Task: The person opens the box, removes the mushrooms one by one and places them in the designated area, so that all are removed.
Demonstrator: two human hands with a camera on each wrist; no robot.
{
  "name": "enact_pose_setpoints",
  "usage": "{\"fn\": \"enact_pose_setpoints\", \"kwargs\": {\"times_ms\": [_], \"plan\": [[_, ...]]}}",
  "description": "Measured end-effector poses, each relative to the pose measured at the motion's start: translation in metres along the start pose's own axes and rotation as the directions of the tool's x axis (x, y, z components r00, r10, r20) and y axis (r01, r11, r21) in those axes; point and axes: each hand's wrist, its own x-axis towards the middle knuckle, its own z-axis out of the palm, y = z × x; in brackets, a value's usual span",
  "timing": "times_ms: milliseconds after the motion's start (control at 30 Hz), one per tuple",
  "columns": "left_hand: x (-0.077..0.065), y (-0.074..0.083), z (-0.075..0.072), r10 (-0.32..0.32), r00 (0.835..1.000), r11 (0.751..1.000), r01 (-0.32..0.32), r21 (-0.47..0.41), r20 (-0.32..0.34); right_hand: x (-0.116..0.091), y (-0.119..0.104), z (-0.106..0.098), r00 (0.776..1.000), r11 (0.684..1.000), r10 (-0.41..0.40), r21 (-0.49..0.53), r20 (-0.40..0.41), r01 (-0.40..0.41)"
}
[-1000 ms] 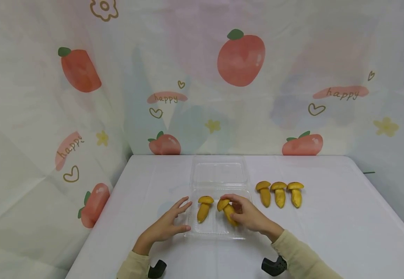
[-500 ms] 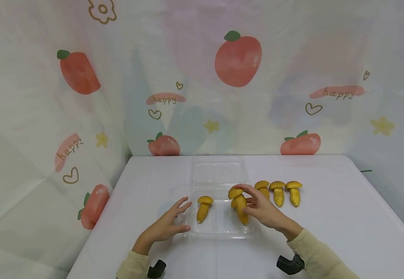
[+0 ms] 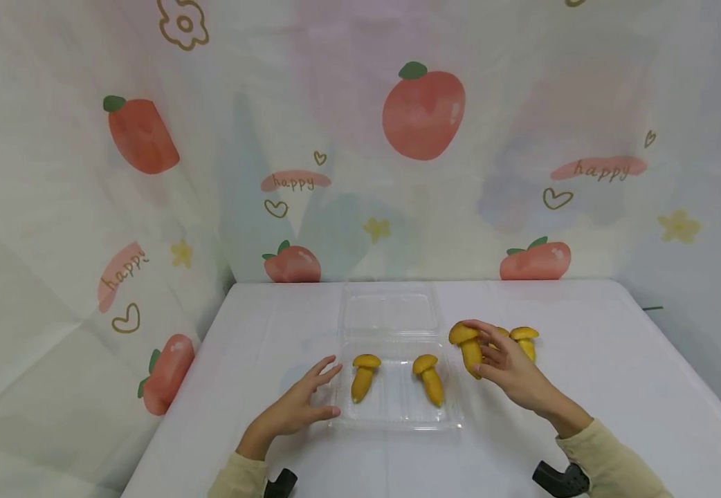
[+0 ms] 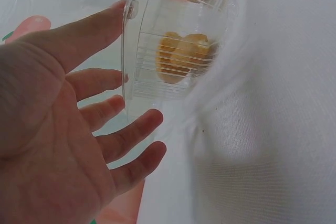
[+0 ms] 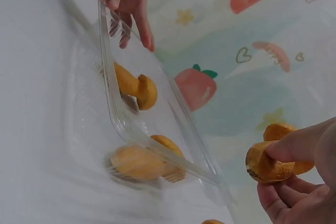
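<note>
My right hand [image 3: 510, 366] pinches a yellow mushroom [image 3: 469, 353], cap up, just beyond the right side of a clear plastic clamshell box [image 3: 391, 418]. Two more mushrooms lie apart inside that box, a left mushroom [image 3: 363, 380] and a right mushroom [image 3: 430, 384]. Spread fingers mark my left hand [image 3: 292, 401] at the box's left side; in the left wrist view its thumb [image 4: 107, 22] meets the rim. Partly behind my right hand lies another mushroom [image 3: 525, 339], with more yellow showing between the fingers.
The box's lid [image 3: 390, 311] lies folded back toward the wall. A white cloth covers the table [image 3: 585, 360]. A printed fabric backdrop [image 3: 348, 124] rises along the far and left sides.
My right hand has carried the held mushroom rightward, from over the box to beyond its right side. The right mushroom in the box has come into full view. My left hand stays put.
</note>
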Motion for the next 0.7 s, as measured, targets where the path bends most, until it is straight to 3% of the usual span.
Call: {"fn": "enact_pose_setpoints", "kwargs": {"times_ms": [300, 700], "plan": [[0.0, 0.0, 0.001, 0.007, 1.0, 1.0, -0.007, -0.002, -0.003, -0.012, 0.003, -0.027, 0.998, 0.99, 0.009, -0.137, -0.061, -0.017], [0.0, 0.003, 0.0, 0.005, 1.0, 1.0, -0.005, 0.014, -0.003, -0.031, 0.024, -0.063, 0.981, 0.945, 0.092, -0.296, -0.168, -0.139]]}}
